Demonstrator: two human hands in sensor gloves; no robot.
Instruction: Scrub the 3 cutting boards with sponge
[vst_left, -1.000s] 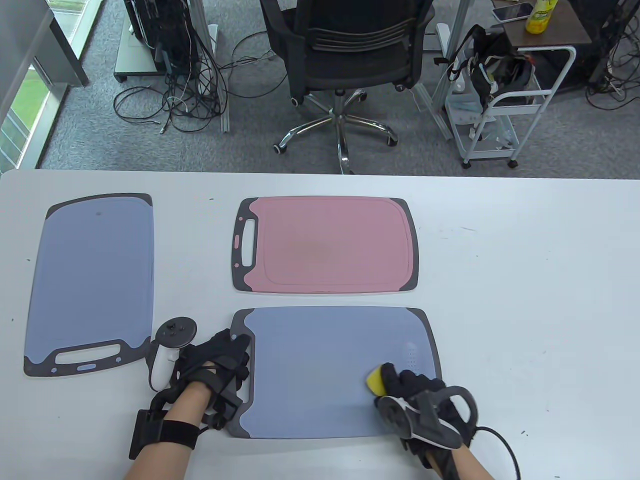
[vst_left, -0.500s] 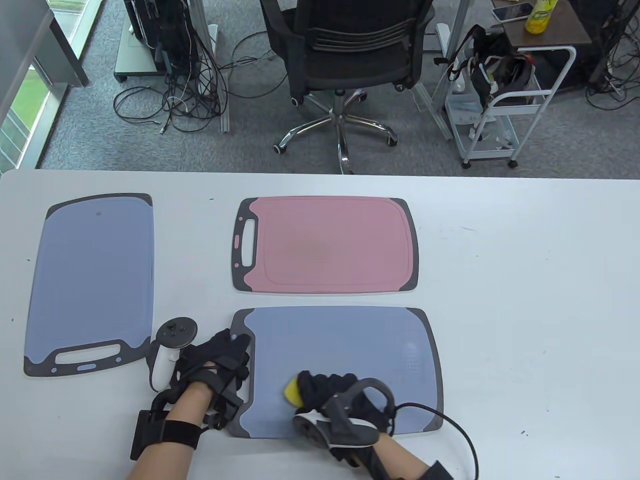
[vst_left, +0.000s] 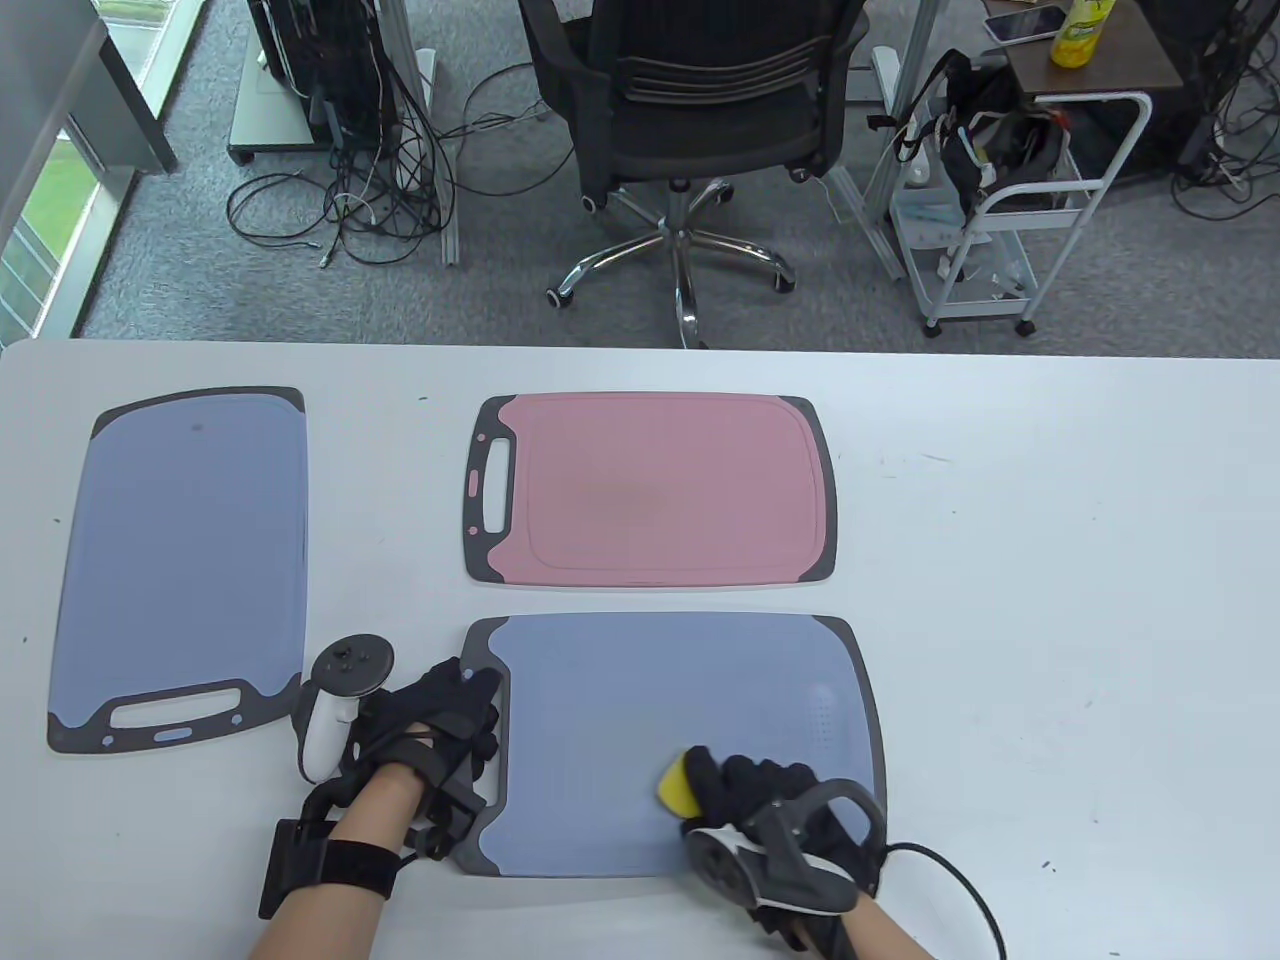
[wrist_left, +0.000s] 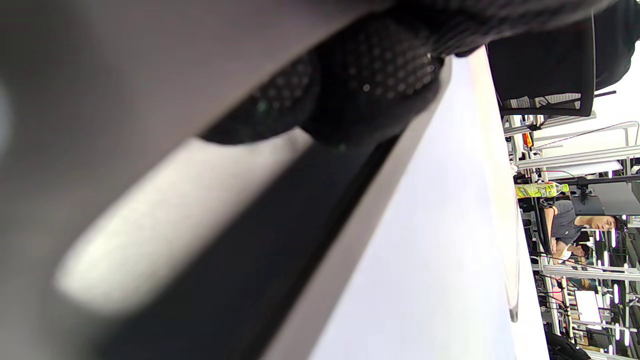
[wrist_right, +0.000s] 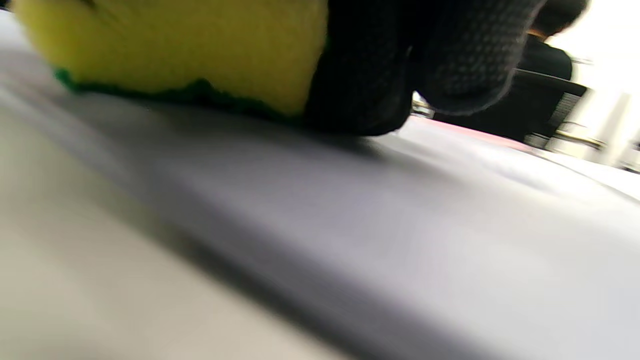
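Three cutting boards lie on the white table: a blue one (vst_left: 185, 560) at the left, a pink one (vst_left: 660, 490) in the middle, and a blue one (vst_left: 650, 700) nearest me. My right hand (vst_left: 740, 790) grips a yellow sponge (vst_left: 678, 785) with a green underside (wrist_right: 170, 95) and presses it on the near board's front right part. My left hand (vst_left: 450, 725) rests on that board's dark handle end at its left side, fingers laid over the edge (wrist_left: 370, 80), holding it down.
An office chair (vst_left: 690, 110) stands behind the table's far edge, a white cart (vst_left: 1010, 200) to its right. A cable (vst_left: 960, 880) trails from my right wrist across the table's front right. Bare table surface (vst_left: 1080, 600) lies to the right of the boards.
My right hand swept the sponge left across the near blue board from its right end to its middle, then back to the right. My left hand stayed put on the handle end.
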